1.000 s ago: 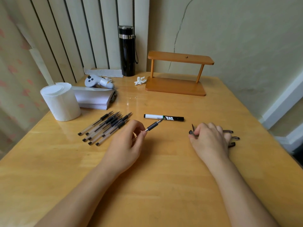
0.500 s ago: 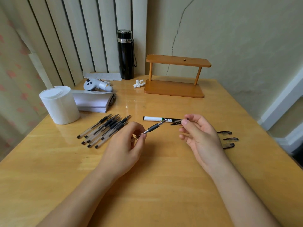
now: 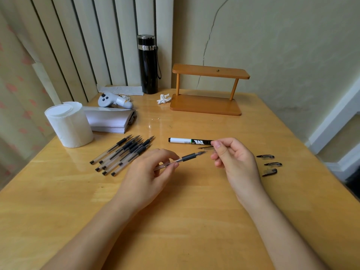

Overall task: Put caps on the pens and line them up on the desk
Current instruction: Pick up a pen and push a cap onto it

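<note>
Left hand (image 3: 148, 170) gripping uncapped gel pen (image 3: 183, 158) mid-desk, tip aimed at cap (image 3: 206, 147) pinched in right hand (image 3: 233, 160) for seating; uncapped pens (image 3: 122, 154) toward left edge, spare caps (image 3: 268, 164) toward right edge.

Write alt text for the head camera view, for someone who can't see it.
Over a wooden desk, the left hand holds an uncapped pen and the right hand brings a cap toward its tip. More uncapped pens lie left; three loose caps lie right.
</note>
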